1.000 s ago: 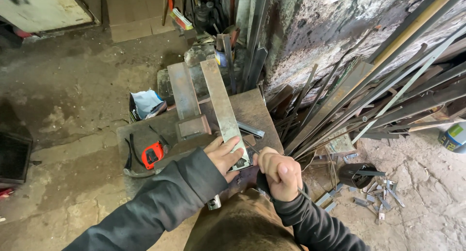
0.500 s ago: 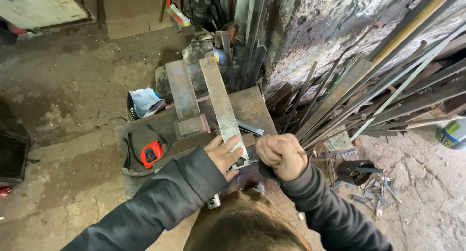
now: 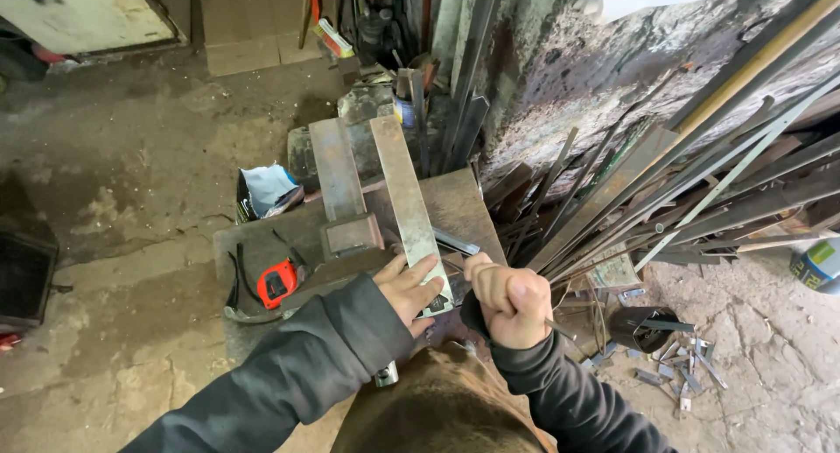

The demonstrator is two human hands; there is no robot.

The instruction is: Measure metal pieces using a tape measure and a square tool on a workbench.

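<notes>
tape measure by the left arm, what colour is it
The tape measure is red-orange with black trim, seen best in the head view.

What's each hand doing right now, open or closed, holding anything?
Left hand: open, pressed flat on the flat metal bar.
Right hand: closed in a fist around a thin tool; its kind cannot be told.

A bare, stained concrete floor [image 3: 131,182] spreads to the left, cracked and dusty. On the right stands a rough, flaking stone wall [image 3: 595,77] with long steel bars [image 3: 700,182] leaning against it. Small metal offcuts [image 3: 678,374] litter the ground below them. A pale panel [image 3: 87,11] stands at the far left. Daylight is dim and even.
</notes>
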